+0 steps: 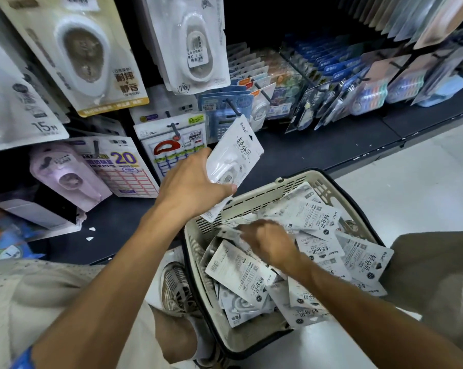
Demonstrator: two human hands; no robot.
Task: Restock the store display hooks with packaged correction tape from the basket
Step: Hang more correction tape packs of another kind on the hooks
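**Restocking at the stationery display**

The floor was pale and smooth, running up to a dark low shelf at the base of the display. Above the shelf, hooks carried rows of carded stationery: large correction tape cards at upper left, a sticker pack marked "20", and blue-backed packs further right.

A cream plastic basket stood on the floor just beside the shelf, between the person's knees and next to a shoe. It held a loose heap of white correction tape packages, lying overlapped at all angles, some face up and some face down.

The left hand was raised above the basket's far rim, its fingers grasping one package, tilted, in front of the lower hooks. The right hand was down in the basket among the heap, blurred, its fingers curled on a package there.
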